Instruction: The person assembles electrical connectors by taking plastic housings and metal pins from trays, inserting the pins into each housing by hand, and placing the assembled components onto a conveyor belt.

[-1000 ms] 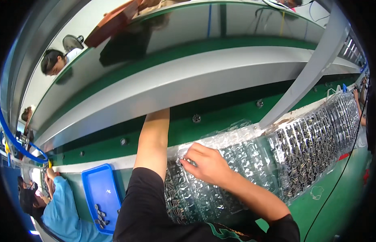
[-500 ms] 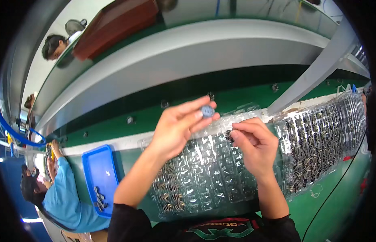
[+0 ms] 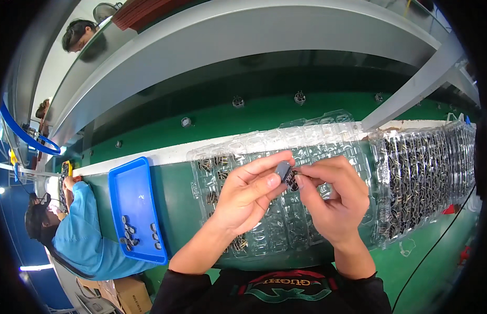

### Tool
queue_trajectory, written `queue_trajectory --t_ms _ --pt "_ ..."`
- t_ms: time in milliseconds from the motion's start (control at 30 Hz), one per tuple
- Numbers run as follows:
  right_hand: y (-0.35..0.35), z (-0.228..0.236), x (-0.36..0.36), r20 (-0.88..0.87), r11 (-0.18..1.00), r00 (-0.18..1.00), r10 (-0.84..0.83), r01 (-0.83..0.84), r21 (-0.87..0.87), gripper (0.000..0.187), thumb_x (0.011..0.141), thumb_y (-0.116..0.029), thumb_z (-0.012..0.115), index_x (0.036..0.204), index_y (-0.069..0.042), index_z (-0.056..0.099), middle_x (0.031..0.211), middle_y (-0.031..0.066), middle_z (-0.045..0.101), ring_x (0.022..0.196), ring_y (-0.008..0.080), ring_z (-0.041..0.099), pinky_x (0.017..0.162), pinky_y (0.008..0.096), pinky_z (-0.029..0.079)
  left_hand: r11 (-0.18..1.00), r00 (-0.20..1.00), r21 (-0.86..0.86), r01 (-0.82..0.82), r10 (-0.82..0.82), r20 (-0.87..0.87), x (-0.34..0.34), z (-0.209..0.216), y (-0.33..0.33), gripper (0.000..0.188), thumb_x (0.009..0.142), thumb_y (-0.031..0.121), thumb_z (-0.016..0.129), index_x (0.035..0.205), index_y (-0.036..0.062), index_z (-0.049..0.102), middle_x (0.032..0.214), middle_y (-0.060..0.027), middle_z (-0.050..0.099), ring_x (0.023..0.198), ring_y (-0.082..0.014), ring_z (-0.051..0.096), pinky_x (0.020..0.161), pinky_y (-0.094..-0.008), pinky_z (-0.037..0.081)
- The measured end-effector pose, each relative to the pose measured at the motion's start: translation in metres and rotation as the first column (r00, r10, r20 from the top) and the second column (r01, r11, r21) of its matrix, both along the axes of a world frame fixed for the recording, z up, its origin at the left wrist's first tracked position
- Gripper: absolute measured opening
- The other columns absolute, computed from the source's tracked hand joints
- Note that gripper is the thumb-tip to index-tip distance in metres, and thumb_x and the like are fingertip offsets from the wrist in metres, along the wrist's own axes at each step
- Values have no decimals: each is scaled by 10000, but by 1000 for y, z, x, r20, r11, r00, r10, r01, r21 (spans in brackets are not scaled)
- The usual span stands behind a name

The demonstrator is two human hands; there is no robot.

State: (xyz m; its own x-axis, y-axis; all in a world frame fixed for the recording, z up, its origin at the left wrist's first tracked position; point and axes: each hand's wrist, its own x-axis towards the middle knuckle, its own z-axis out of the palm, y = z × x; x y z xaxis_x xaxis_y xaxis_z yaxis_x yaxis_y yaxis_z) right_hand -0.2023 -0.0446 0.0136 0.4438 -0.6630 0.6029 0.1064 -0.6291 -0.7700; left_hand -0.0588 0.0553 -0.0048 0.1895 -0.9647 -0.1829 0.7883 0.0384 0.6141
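The small grey component (image 3: 283, 170) sits pinched between the thumb and forefinger of the left hand (image 3: 247, 194), held up above the clear blister tray (image 3: 238, 152) that lies on the green tabletop (image 3: 175, 199), roughly at the middle of the view. The right hand (image 3: 335, 199) meets it from 3 o'clock, its thumb and forefinger closed on a dark, finely wound part (image 3: 292, 180) that touches the grey piece at its lower edge. To do this joining well, I judge that both pinches should stay light and close to the fingertips, the two pieces kept square to each other, and the work kept over the tray so that anything dropped lands in a pocket and not on the belt. The left forearm rises from 6 o'clock and leans toward 1 o'clock, wrist bent back a little, the other fingers loosely curled under. The right forearm comes up more steeply, its palm turned toward the left hand and its spare fingers folded. At 9 o'clock of the hands lies a blue tray (image 3: 129, 188) with a few small dark parts at its near end; at 3 o'clock stands a stack of filled blister trays (image 3: 421, 172).
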Motion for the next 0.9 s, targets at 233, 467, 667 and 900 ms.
queue_trajectory --t_ms 233,467,667,900 --pt "4 1 1 23 998 1000 -19 17 59 231 738 113 755 939 15 697 848 100 674 632 121 627 497 228 489 992 991 -128 -7 24 131 1 0 1 439 908 -47 634 1334 -48 526 1331 -185 572 1196 -222 585 992 -348 511" --pt "5 9 2 -36 995 998 -57 54 -80 249 708 101 770 924 -6 711 813 88 662 663 198 631 546 277 497 981 946 -195 -12 74 316 4 -5 5 408 826 -144 647 1212 -28 586 1296 -232 581 1165 -267 615 969 -377 542" --pt "10 10 2 -61 985 997 -55 44 -168 287 671 88 773 930 -18 715 835 75 675 681 210 622 566 298 487 956 877 -293 -21 158 453 4 -8 7 382 806 -185 663 1155 -40 603 1282 -209 594 1234 -285 574 1004 -370 526" --pt "9 3 12 -84 973 994 -70 50 -224 280 696 88 771 942 -36 717 808 52 631 672 206 613 548 302 478 967 905 -239 -89 178 385 3 -9 9 398 809 -192 653 1179 -54 606 1273 -205 609 1197 -269 599 948 -346 552"
